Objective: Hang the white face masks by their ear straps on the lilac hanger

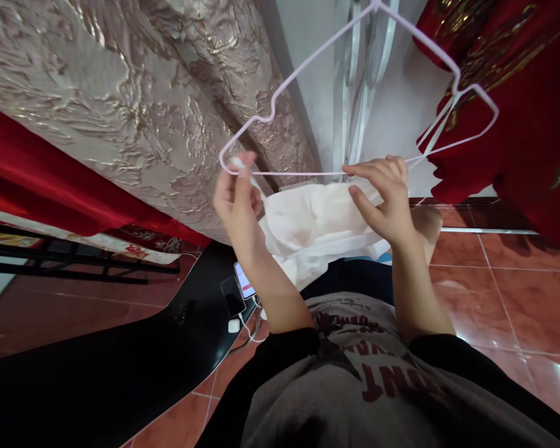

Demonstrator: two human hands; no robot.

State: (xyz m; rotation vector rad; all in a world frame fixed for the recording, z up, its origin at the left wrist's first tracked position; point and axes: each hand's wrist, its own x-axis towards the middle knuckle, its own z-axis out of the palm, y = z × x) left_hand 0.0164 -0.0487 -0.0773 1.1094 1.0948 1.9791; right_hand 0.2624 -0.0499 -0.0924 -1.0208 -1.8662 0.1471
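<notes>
A pale pink clothes hanger [308, 60] hangs in front of me. My left hand [239, 196] is closed near its lower left corner, with a small bit of white strap [238, 163] at the fingertips. My right hand [380, 196] lies across the hanger's bottom bar, fingers stretched and thumb apart, over the top of a white garment [303, 218]. Below the bar, that garment spreads over my lap. At the hanger's right notch, a thin white band [439, 124] is looped and runs down behind my right hand.
Shiny beige textured fabric [158, 106] hangs at left, red cloth [522, 137] with gold decoration at right. White door handles [354, 99] are behind the hanger. Two phones, one dark phone [233, 296], lie on a black glossy surface [121, 354] above red floor tiles [508, 292].
</notes>
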